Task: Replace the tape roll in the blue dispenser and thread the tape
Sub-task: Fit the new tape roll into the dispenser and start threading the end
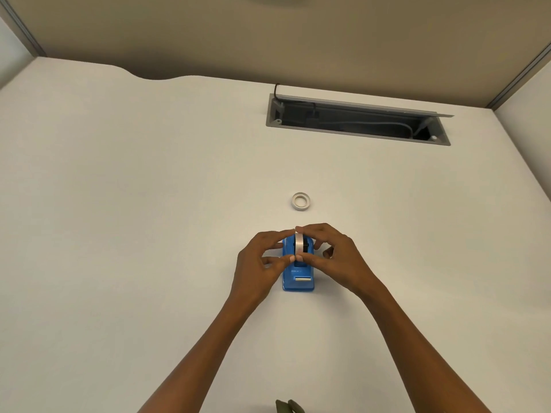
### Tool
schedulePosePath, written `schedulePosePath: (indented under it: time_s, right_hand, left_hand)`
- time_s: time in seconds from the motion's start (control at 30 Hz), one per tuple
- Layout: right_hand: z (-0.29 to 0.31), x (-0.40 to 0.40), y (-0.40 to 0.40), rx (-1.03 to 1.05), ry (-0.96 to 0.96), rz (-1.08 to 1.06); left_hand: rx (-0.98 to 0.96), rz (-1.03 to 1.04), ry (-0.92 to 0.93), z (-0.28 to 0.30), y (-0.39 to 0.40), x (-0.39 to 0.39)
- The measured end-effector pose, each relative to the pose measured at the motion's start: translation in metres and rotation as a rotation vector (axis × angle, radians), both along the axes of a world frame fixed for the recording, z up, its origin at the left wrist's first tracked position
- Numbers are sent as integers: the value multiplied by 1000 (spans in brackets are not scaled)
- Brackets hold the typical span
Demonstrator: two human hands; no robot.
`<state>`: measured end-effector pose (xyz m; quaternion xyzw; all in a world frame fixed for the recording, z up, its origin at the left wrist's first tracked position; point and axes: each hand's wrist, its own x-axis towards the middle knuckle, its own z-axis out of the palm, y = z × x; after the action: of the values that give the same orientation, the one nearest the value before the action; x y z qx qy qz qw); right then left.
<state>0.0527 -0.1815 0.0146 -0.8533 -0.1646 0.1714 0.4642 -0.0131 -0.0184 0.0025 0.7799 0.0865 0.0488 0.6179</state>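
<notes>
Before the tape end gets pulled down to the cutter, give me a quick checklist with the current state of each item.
1. Tape roll sits in the blue dispenser: ok, it stands on edge in the cradle.
2. Roll fully pressed down on its hub: cannot tell, fingers cover both sides.
3. Both hands on the roll: ok, left hand and right hand pinch it from either side, thumbs meeting in front.
4. Loose tape end found: cannot tell, no free strip shows.
5. Cutter blade clear: ok, nothing lies across it.
6. Other roll out of the way: ok, it lies flat on the desk beyond the dispenser.
</notes>
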Motion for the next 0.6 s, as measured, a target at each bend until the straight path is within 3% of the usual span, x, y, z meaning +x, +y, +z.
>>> schedulePosePath:
  time_s: [0.17,0.6]
  right_hand:
    - [0,-2,-1,32,-3,-34]
    - [11,-12,-6,145,-126,-68]
  left_hand:
    - [144,-78,-64,1,2,1]
    - [201,-118,-14,-4,2,7]
